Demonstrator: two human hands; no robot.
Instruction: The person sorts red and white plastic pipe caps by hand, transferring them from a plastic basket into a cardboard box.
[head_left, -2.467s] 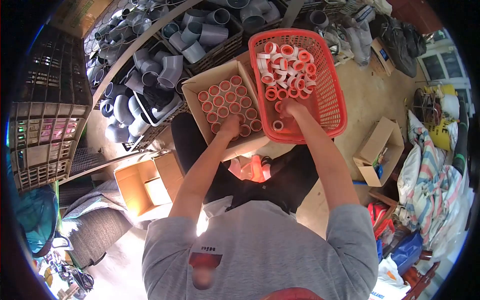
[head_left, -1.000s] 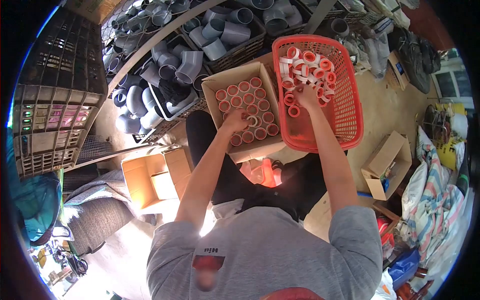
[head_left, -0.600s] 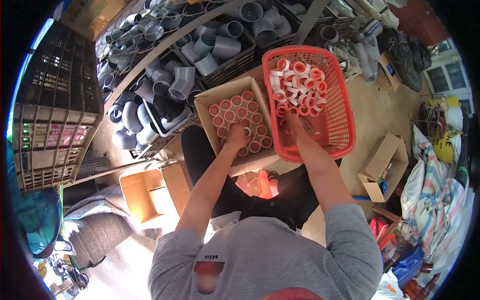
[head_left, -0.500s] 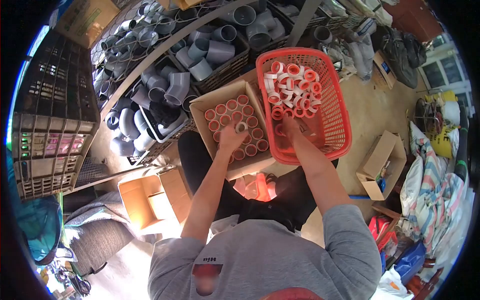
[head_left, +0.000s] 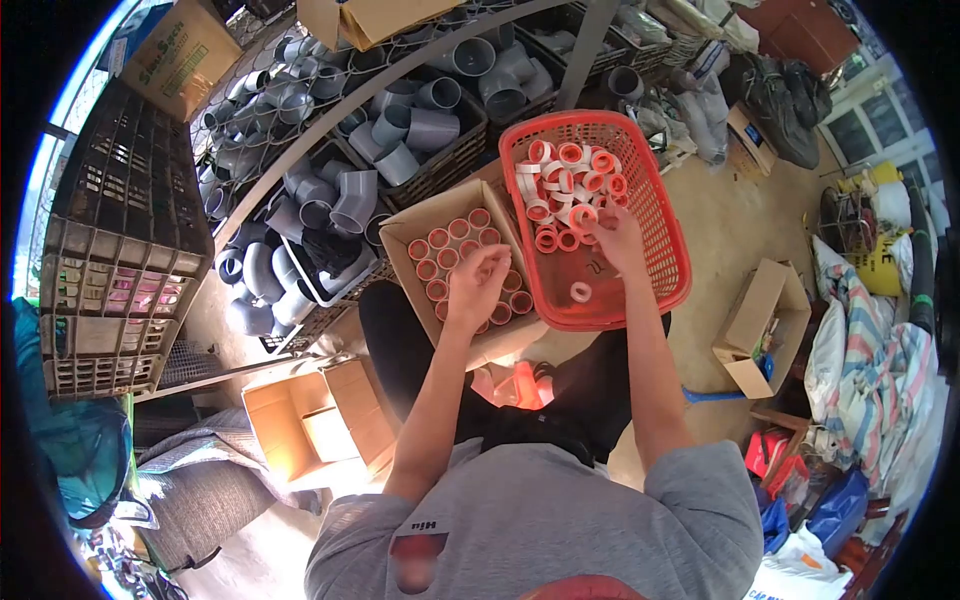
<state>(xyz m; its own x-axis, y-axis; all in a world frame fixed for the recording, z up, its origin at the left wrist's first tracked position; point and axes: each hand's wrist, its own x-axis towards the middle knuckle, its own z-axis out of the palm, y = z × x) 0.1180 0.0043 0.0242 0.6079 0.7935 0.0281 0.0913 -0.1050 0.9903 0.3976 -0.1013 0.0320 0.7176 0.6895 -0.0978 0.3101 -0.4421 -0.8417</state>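
Note:
My left hand (head_left: 478,285) is over the cardboard box (head_left: 401,238), its fingers bent together; whether something small is between them I cannot make out. Several white fittings with orange-red rims (head_left: 437,238) stand upright in rows in that box. To its right is the red plastic basket (head_left: 668,240), holding a loose heap of similar fittings (head_left: 566,182) toward its far end. My right hand (head_left: 618,238) reaches into the basket, its fingers on a fitting (head_left: 583,218) at the heap's near edge. One pale ring (head_left: 580,292) lies alone on the basket's floor.
Crates of grey pipe fittings (head_left: 400,130) stand beyond the box. A black crate (head_left: 125,240) is at the left, and an open cardboard box (head_left: 320,420) sits at the lower left. Another open box (head_left: 765,320) is on the floor at right, near striped sacks (head_left: 860,350).
My right hand has moved up and right to the heap. The pale fitting at my left hand no longer shows there. A lone ring now shows on the basket floor.

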